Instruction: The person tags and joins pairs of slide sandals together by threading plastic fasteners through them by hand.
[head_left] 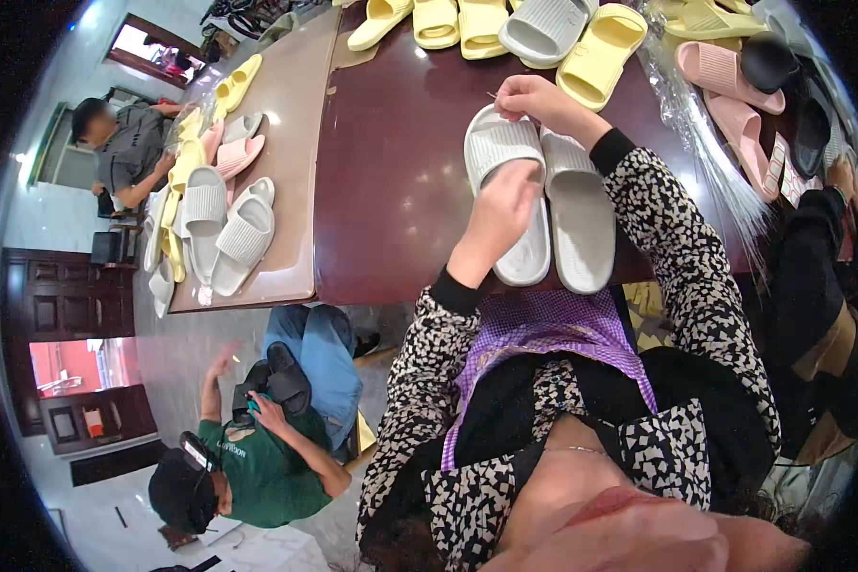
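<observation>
Two light grey slippers lie side by side on the dark red table in front of me, toes pointing away. My left hand (500, 210) grips the strap opening of the left grey slipper (522, 250); its fingertips are partly hidden at the strap. Over that slipper's toe, my right hand (543, 103) is closed in a pinch. A tiny thin bit pokes out by its fingertips, too small to name. The right grey slipper (583, 229) rests against its mate, under my right forearm, with neither hand on it.
Yellow slippers (481, 29) and a grey slipper (548, 29) line the far side. A bundle of clear thin strands (705, 143) lies right, beside pink slippers (745, 133). More slippers (243, 248) cover the left table. Co-workers sit at lower left, far left and right.
</observation>
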### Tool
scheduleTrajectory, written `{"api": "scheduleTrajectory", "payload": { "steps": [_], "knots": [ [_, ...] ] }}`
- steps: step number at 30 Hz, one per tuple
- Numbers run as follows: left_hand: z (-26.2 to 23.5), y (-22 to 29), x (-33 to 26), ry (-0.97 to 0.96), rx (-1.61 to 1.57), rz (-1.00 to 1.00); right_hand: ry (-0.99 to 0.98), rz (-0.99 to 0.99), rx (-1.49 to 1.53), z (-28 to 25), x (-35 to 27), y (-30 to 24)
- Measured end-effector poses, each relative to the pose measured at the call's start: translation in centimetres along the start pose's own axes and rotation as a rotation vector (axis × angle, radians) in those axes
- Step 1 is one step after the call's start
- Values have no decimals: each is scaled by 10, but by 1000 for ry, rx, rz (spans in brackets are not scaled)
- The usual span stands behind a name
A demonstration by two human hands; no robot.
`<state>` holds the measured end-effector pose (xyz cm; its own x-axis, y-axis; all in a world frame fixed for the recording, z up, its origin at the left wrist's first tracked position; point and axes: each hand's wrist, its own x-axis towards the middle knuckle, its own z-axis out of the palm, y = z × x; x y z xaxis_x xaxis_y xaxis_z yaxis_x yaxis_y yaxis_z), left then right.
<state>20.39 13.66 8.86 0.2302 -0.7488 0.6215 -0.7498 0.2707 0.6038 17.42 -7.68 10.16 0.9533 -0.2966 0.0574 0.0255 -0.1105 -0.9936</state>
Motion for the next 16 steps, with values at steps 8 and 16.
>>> {"api": "scheduleTrajectory", "payload": {
  "steps": [8, 16],
  "knots": [
    [-15, -56, 50, 155, -236, -487, -29, -132, 79, 21, -13, -5],
    [-10, -70, 66, 45, -496, -784, 229, -49, 10, 19, -19, -19]
  ]
}}
